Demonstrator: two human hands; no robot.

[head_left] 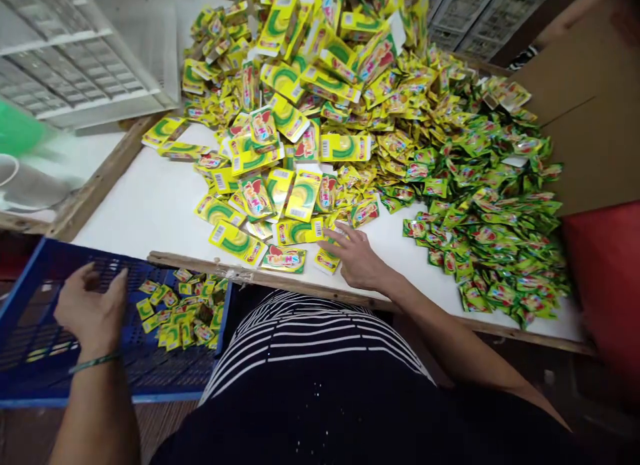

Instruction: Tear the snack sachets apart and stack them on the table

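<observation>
- Maybe the left hand (93, 312), curled loosely with nothing seen in it, could knock the blue crate (165, 397) and jumble the small boxes (187, 332) inside.
- The yellow boxes (305, 195) in a big heap on the desk (140, 192) could slide down, because they lie loose on each other.
- The right hand (357, 255) is over the front boxes (283, 258), fingers spread; I cannot tell if it grips one. A pull toward the tummy could tip one off.
- The green packets (500, 218) could slip, being piled near the edge.
- Count: one white cup (30, 185), one blue crate, three front boxes, two hands. Other boxes and packets overlap too much to count.
</observation>
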